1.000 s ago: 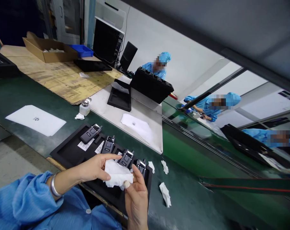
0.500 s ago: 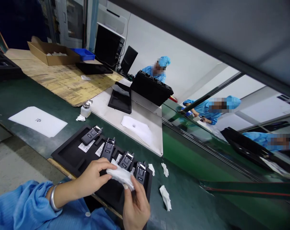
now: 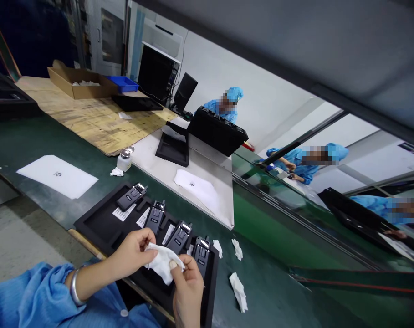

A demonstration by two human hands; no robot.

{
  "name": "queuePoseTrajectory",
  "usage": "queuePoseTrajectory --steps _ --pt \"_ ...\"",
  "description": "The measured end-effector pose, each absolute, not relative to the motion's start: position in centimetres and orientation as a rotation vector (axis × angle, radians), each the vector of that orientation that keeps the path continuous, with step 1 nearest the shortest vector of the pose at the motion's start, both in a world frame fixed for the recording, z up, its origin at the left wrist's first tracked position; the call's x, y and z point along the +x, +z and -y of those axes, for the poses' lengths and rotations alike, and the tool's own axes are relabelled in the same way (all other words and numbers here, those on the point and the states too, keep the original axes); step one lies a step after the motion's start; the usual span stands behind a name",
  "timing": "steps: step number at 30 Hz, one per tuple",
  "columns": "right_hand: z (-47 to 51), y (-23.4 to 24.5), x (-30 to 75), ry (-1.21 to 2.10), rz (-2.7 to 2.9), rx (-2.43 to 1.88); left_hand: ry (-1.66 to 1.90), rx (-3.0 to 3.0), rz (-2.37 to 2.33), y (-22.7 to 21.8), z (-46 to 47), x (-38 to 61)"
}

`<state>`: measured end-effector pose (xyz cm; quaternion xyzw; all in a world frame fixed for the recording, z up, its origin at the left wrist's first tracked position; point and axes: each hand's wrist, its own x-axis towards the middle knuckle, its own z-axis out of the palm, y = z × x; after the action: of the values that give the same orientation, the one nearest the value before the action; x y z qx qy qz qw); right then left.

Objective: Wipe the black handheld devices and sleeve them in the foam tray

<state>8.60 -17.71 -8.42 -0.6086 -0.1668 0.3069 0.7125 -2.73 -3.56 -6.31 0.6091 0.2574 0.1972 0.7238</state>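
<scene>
Both my hands pinch a crumpled white wipe [image 3: 162, 264] above the near end of a black tray [image 3: 96, 223]. My left hand [image 3: 133, 253] grips the wipe's left side with closed fingers. My right hand [image 3: 188, 287] holds its right side between thumb and fingers. Several small black radios stand in the tray's slots, among them one [image 3: 131, 196] at the far end and one [image 3: 201, 257] right beside my right hand. White paper slips lie in the tray under the radios.
Crumpled wipes [image 3: 238, 287] lie on the green belt right of the tray. A white sheet [image 3: 58, 175] lies to the left, a small bottle [image 3: 124, 160] behind the tray. Farther off are a grey board [image 3: 193, 182], black trays, a cardboard box [image 3: 80, 82], and people in blue coats.
My hands have drawn the wipe together from a spread sheet into a tighter bunch and lowered it toward the tray. The view has shifted slightly.
</scene>
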Motion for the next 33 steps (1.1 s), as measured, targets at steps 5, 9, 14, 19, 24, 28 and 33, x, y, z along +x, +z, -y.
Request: queuePoseTrajectory --steps 5,9,14,19,24,28,33 --pt "15.7 -9.3 7.6 0.552 0.514 -1.432 0.564 1.714 -0.506 -5.3 4.6 -2.7" --pt "15.6 -10.9 8.5 0.546 0.539 -1.470 0.520 1.730 -0.370 -4.9 4.2 -3.2" --pt "15.3 -12.4 10.8 0.696 0.464 -1.420 0.565 1.461 -0.625 -7.2 2.7 -3.1" --pt "13.0 -11.6 10.3 0.437 0.871 -1.590 0.452 1.126 -0.601 -9.1 1.9 -2.5" --pt "10.4 -12.5 9.1 -0.191 1.377 -1.648 0.560 1.051 -0.679 -9.8 0.4 -3.0" --pt "8.6 -13.6 7.8 -0.109 1.359 -1.726 0.604 1.104 -0.686 -10.8 -0.9 -4.2" --pt "5.1 -12.0 9.9 0.109 1.473 -1.652 0.630 1.502 -0.760 -12.0 -2.5 -7.8"
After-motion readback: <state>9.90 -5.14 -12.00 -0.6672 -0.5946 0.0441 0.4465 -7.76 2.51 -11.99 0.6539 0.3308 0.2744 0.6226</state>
